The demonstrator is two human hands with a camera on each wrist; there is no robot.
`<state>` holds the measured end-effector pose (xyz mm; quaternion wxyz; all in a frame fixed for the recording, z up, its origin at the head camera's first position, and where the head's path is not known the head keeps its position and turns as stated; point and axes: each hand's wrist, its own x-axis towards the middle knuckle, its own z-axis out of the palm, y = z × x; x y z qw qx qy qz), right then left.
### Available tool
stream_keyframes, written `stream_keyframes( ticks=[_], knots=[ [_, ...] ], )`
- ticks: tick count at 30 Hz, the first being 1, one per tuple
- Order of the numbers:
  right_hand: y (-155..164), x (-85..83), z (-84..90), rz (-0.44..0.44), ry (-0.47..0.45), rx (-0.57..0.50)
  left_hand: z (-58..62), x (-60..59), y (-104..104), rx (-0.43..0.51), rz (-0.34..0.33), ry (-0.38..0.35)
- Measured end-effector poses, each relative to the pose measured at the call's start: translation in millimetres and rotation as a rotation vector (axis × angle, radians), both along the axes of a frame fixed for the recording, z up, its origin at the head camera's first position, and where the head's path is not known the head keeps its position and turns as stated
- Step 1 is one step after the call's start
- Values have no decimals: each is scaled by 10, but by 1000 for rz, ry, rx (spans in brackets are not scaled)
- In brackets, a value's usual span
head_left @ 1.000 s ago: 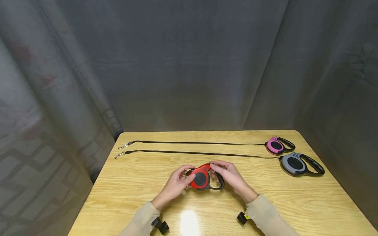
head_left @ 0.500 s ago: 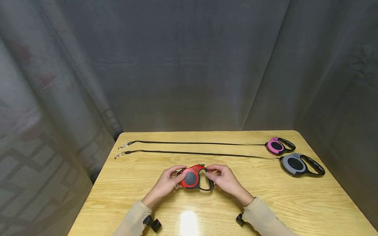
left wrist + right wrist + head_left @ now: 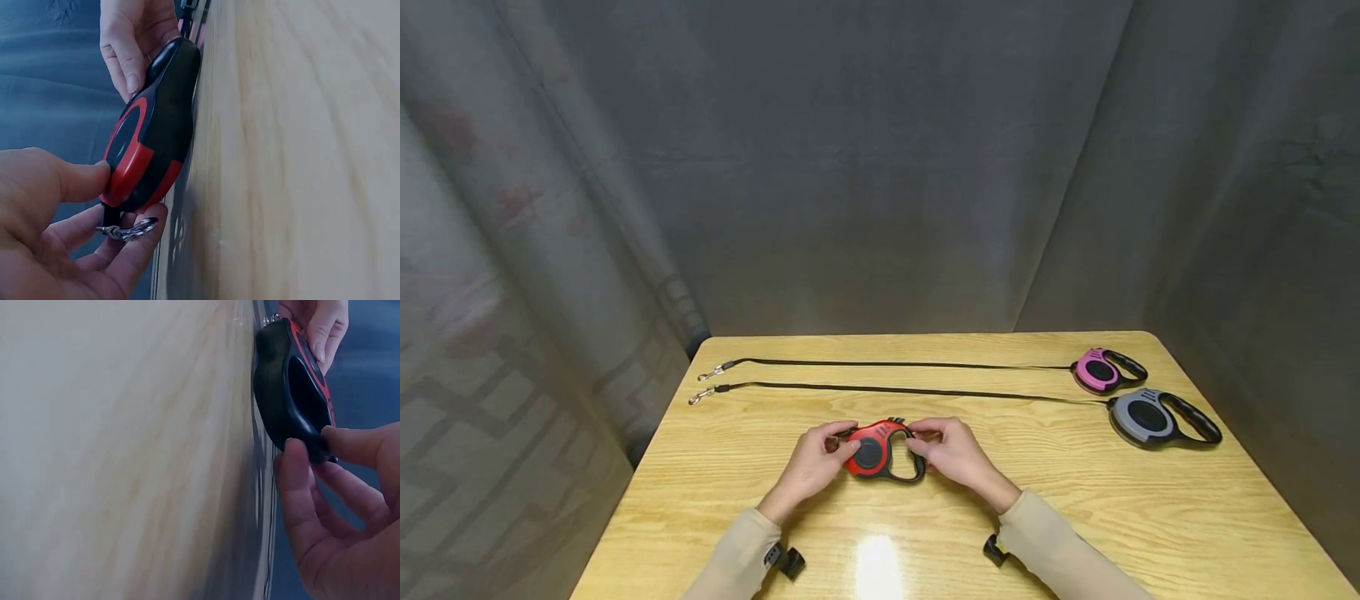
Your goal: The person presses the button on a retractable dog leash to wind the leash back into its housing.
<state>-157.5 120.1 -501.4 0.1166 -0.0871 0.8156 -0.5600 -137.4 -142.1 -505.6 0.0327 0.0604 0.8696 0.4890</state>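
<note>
While both hands (image 3: 809,463) (image 3: 955,455) pinch a red leash (image 3: 870,455), seemingly raised, pink and grey leashes (image 3: 1097,372) (image 3: 1147,416) lie beyond.

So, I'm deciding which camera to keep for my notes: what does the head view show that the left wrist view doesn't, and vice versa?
Only the head view: the far black cord and near black cord stretched along the table, each with a metal clip at the left end, plus the person's sleeves.

Only the left wrist view: the red leash's silver clip, plain at the left hand's fingers; I can't make it out from the head.

Both: the red leash, the left hand gripping its casing, the right hand at its handle, and the table.
</note>
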Motion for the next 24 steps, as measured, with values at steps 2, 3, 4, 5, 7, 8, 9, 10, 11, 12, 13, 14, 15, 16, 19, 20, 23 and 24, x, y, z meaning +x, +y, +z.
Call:
stream_keyframes(
  ticks=[2,3,4,5,7,8,9,10,11,12,13,14,15,16,19,20,23,24],
  knots=[
    [-26,-18,-8,1,19,11,4,-23,-20,-27,2,13],
    [-38,-25,-11,2,29,21,9,-33,-29,-35,1,17],
    [-48,-31,-18,5,40,27,16,-41,-38,-41,3,13],
    [-57,-36,-20,7,50,40,20,-49,-47,-46,5,4],
    [-71,-49,-25,17,82,84,28,-56,-64,-61,0,4],
    [-76,-56,-25,23,99,104,30,-57,-72,-72,0,6],
    [-80,-65,-28,29,115,122,31,-58,-80,-83,-2,9],
    [-79,-73,-26,34,127,143,29,-58,-83,-95,-4,12],
    [-78,-80,-20,38,134,163,24,-58,-84,-107,-6,17],
    [-75,-88,-18,43,140,180,20,-59,-85,-120,-11,22],
    [-73,-90,-21,44,133,186,15,-60,-89,-136,-20,30],
    [-70,-95,-23,51,117,179,10,-62,-92,-154,-30,35],
    [-67,-98,-28,58,101,174,4,-63,-95,-166,-39,35],
    [-64,-102,-33,64,80,167,-2,-65,-97,-177,-46,36],
    [-48,-118,-47,96,16,119,-13,-68,-108,-202,-59,39],
    [-43,-125,-53,108,-5,100,-18,-68,-110,-205,-59,33],
    [-25,-145,-63,132,-36,66,-19,-75,-121,-215,-64,35],
    [-19,-152,-69,135,-48,60,-13,-78,-125,-218,-69,37]
  ],
)
